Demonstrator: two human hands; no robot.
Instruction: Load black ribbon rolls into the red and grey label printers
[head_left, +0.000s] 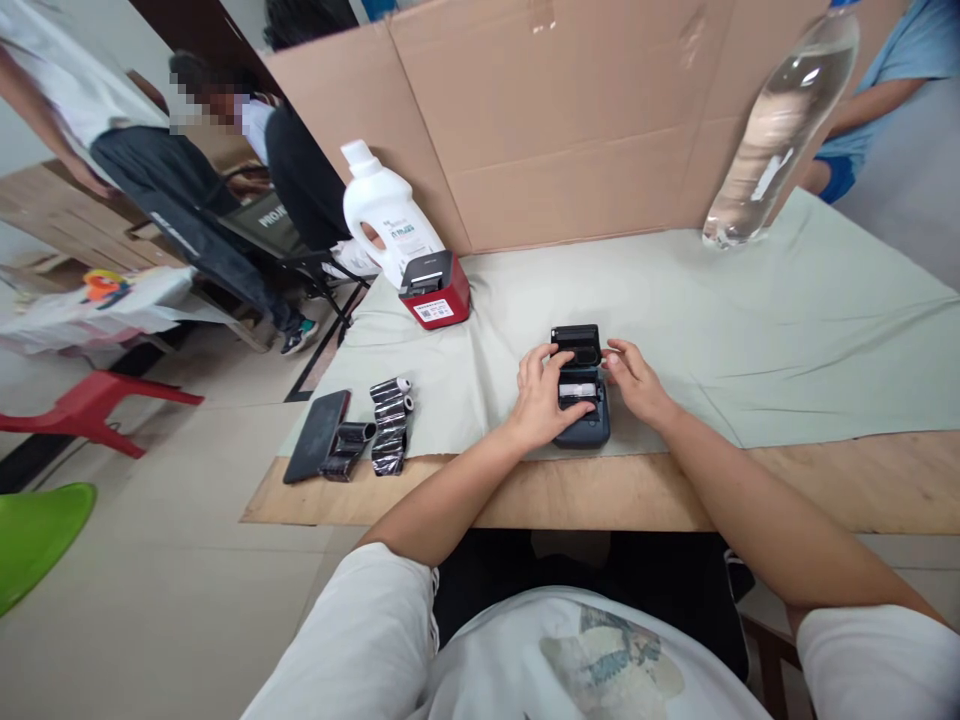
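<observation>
The hinged device (589,431) is black and slate, the box (458,286) red-and-black (label (436,310) white), the cloth (645,290) greenish-grey.

Cloth (750,330) offers passage rightward; cardboard (585,130) blocks the far side.

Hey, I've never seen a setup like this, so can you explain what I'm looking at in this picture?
There's no robot here. A camera on a person's head looks forward and down at their own bare hands. The left hand spreads over a small dark device with its lid raised and something white inside; the right hand has its fingers by the lid's edge. Whether either grips firmly, I can't tell. The device rests on a cloth-covered table. Also there: dark-wrapped rolls, a flat dark object, a red-and-black box, a white jug and a clear bottle.
</observation>
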